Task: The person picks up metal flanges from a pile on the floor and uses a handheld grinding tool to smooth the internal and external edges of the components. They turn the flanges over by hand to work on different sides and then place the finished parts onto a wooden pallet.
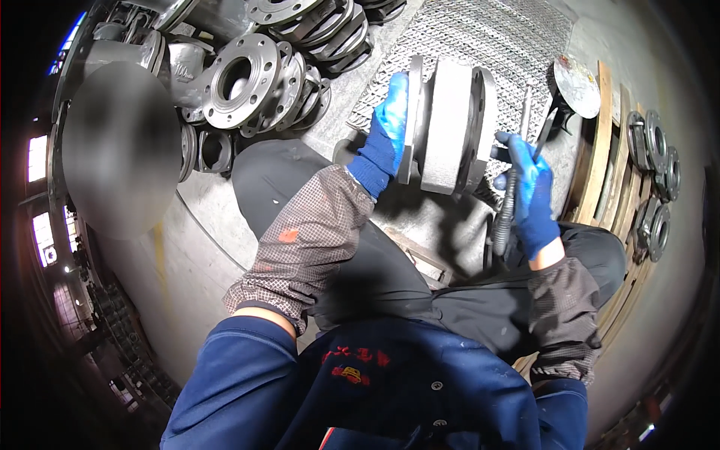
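Note:
In front of me stands a grey metal valve body (pixel 448 127) with round flanges at both ends, resting on edge. My left hand (pixel 389 124), in a blue coated glove, is closed on the rim of its left flange. To the right of the casting, my right hand (pixel 531 180), gloved alike, is closed around a dark handheld tool with a ribbed grey hose (pixel 504 217) hanging below it. The tool's working end is hard to make out beside the right flange. A slim metal rod (pixel 526 112) shows just beyond that hand.
Flanged castings (pixel 241 81) are piled at the far left. A textured metal mat (pixel 480 37) lies beyond the valve body. A pale round disc (pixel 577 87) stands at the right, beside a wooden pallet (pixel 600 150) bearing several flanged parts (pixel 658 229). A person (pixel 124 150) is close on my left.

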Available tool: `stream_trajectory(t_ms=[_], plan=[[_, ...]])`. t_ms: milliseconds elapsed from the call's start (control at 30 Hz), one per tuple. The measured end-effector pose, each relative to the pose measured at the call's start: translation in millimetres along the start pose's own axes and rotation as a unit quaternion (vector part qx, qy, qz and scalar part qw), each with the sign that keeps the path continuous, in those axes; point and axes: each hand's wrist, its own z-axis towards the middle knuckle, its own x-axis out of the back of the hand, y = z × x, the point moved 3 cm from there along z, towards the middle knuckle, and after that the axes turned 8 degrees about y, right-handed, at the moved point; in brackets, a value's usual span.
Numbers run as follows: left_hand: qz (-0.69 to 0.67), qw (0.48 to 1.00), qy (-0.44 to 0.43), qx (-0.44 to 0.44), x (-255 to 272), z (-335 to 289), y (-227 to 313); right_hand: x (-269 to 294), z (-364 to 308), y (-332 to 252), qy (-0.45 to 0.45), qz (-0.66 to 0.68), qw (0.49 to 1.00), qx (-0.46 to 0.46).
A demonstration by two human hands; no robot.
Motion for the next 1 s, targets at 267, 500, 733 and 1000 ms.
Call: stream_trajectory(t_ms=[267, 500, 733, 1000], plan=[[-0.039, 0.994, 0.011, -0.106, -61, -16, -14, 25, 32, 30, 0.038, 0.013, 0.998, 0.047], [0.452, 0.817, -0.019, -0.358, -87, -14, -10, 50, 33, 35, 0.013, -0.122, 0.973, 0.198], [0.371, 0.884, 0.002, -0.283, -102, -21, -12, 65, 40, 45, 0.004, -0.229, 0.938, 0.261], [0.181, 0.981, -0.033, -0.056, -108, -26, 0, 66, 27, -32, 0.074, -0.054, 0.975, 0.201]])
